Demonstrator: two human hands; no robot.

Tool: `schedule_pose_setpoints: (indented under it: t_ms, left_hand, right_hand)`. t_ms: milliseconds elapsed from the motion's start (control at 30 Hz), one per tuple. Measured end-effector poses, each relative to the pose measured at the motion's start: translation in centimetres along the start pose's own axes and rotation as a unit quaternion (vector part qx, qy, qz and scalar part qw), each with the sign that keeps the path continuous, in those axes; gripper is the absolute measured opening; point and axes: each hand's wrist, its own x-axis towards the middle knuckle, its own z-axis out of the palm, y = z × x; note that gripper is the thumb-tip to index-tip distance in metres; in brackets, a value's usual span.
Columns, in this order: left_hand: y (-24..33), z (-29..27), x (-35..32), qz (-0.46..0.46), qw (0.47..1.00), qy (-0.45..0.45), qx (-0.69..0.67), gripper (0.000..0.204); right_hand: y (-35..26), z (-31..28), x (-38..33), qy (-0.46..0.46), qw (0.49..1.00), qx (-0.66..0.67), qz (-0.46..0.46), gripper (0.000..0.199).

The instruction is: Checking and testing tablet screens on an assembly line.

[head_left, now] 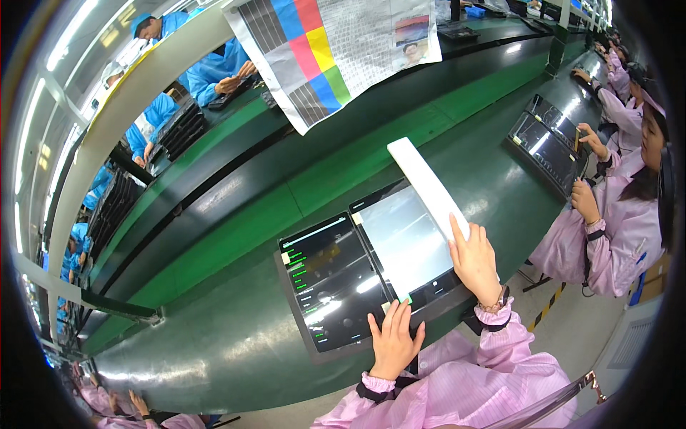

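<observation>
Two tablets lie side by side in a dark tray (334, 353) on the green bench. The left tablet (325, 282) has a dark screen with lines of small green text. On the right tablet (409, 247) most of the screen is lit pale white. My left hand (394, 342) is open, fingers spread, with its fingertips at the near edge where the tablets meet. A long white bar (423, 179) slants along the right tablet's right side. My right hand (475, 264) grips its near end, which the palm partly hides.
A printed sheet with colour blocks (314, 57) hangs over the far side. Beyond it, people in blue work behind a dark rail (214, 193). At right, a person in pink handles another tray of tablets (547, 143). A metal frame (121, 311) stands at left.
</observation>
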Motion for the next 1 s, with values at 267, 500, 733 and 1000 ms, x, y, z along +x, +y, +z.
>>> schedule_pose_setpoints:
  t_ms: [267, 500, 733, 1000]
  left_hand:
    - [0.0, -0.2, 0.2, -0.032, 0.997, 0.039, -0.058, 0.062]
    - [0.1, 0.0, 0.4, -0.041, 0.998, 0.031, -0.025, 0.070]
    - [0.8, -0.4, 0.7, -0.058, 0.998, 0.025, 0.021, 0.089]
    - [0.7, -0.8, 1.3, -0.008, 0.998, 0.026, 0.048, 0.084]
  right_hand:
    - [0.0, 0.2, -0.1, -0.006, 1.000, 0.005, 0.002, 0.058]
    - [0.1, 0.4, -0.1, 0.004, 1.000, -0.003, 0.000, 0.057]
    - [0.1, 0.3, 0.0, 0.002, 1.000, 0.004, 0.001, 0.056]
    - [0.1, 0.2, -0.1, 0.005, 1.000, 0.004, 0.001, 0.058]
